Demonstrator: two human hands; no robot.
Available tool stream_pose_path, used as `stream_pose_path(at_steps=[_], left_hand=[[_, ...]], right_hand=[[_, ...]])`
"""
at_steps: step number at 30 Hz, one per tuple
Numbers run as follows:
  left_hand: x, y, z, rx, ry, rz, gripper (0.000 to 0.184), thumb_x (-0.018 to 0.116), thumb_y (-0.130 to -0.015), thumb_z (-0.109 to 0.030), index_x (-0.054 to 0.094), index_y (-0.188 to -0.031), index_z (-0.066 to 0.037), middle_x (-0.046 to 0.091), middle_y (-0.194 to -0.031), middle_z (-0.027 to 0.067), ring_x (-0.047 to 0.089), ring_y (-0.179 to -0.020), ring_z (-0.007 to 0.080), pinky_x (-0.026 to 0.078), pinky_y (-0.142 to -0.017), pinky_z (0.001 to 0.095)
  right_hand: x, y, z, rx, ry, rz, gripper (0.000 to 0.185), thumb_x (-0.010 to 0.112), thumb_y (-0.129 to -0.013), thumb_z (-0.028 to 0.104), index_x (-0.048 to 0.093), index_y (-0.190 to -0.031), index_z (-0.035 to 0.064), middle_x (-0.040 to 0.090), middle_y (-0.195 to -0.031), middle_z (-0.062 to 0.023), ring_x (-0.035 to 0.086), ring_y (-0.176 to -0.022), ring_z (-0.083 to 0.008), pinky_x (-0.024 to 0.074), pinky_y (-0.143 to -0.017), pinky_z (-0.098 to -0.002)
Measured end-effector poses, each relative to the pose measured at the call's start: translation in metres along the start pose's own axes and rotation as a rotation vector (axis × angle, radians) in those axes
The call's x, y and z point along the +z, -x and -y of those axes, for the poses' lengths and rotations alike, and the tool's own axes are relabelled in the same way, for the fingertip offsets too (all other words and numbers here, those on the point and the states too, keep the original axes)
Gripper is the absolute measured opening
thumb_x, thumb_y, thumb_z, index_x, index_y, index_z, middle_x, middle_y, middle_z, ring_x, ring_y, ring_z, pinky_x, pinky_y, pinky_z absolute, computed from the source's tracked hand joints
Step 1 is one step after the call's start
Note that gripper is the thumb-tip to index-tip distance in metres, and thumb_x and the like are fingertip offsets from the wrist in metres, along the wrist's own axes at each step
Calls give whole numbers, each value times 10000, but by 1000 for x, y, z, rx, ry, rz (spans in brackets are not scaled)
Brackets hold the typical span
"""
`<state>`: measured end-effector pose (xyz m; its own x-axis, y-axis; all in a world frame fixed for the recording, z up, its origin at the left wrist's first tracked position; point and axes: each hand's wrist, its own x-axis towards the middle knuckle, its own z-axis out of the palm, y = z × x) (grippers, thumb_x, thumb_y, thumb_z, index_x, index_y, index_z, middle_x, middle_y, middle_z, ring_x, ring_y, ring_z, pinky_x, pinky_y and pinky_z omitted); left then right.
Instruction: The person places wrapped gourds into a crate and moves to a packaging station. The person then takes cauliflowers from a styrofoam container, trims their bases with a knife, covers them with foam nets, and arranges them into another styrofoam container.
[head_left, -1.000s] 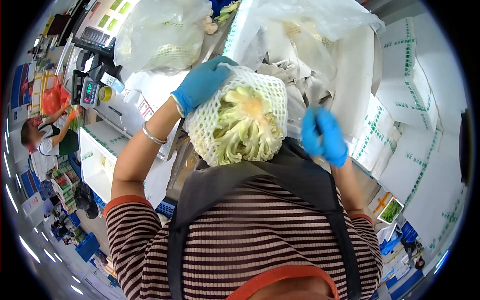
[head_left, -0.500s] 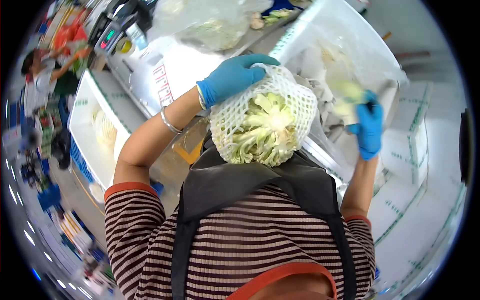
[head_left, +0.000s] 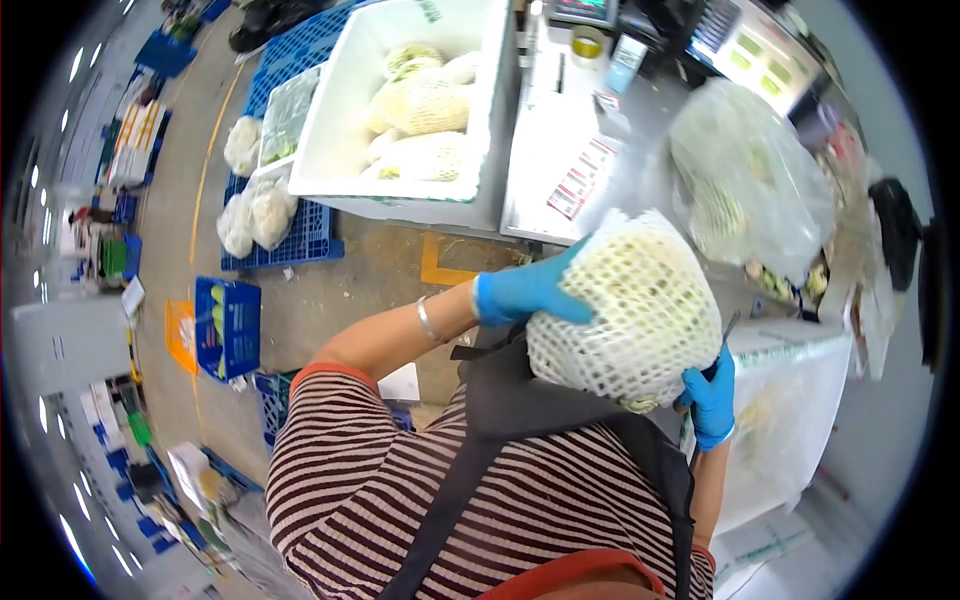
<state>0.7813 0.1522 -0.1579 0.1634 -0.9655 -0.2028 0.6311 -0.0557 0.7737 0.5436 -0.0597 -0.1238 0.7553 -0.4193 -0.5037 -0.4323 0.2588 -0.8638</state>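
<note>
Netted cauliflower: held up at near edge of bench. Left hand clamped on it. Right hand curled close by; whether closed on anything, cannot tell. Best hold: left fingers spread, pressure light; florets probably bruise. White box beside bench: netted heads inside.

Beyond the cauliflower lie a box, left — a bag, right.
</note>
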Motion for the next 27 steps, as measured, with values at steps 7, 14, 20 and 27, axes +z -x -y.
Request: stream_pose_path(at_steps=[7,14,20,27], left_hand=[[-94,85,-14,180,451,-516,736,624,-747,-22,367,-1436,20,541,-1367,152,550,-1225,242,458,-1041,358],[-225,116,-197,749,-762,-989,758,774,-659,-24,489,-1360,-70,589,-1268,129,599,-1129,239,529,-927,378],[-364,7,-273,453,-2427,-605,709,645,-738,-25,540,-1351,-367,606,-1095,83,576,-1060,264,419,-902,427],[-495,-89,-188,242,-1982,-641,765,542,-771,61,452,-1432,-312,509,-1377,190,457,-1305,364,327,-1117,453]], right_hand=[[151,-111,99,-251,110,213,668,603,-851,41,365,-1474,5,546,-1362,-133,573,-874,-98,483,-681,-209],[186,-145,113,-265,69,25,413,507,-986,159,492,-1365,-3,678,-1154,-120,434,-444,-26,406,-448,-175],[178,-131,95,-137,5,-118,365,501,-984,139,537,-1311,-20,708,-1061,-96,461,-459,-18,405,-452,-171],[136,-77,75,-96,-28,-361,381,505,-979,131,528,-1330,-15,717,-1010,-63,449,-478,-11,382,-461,-158]])
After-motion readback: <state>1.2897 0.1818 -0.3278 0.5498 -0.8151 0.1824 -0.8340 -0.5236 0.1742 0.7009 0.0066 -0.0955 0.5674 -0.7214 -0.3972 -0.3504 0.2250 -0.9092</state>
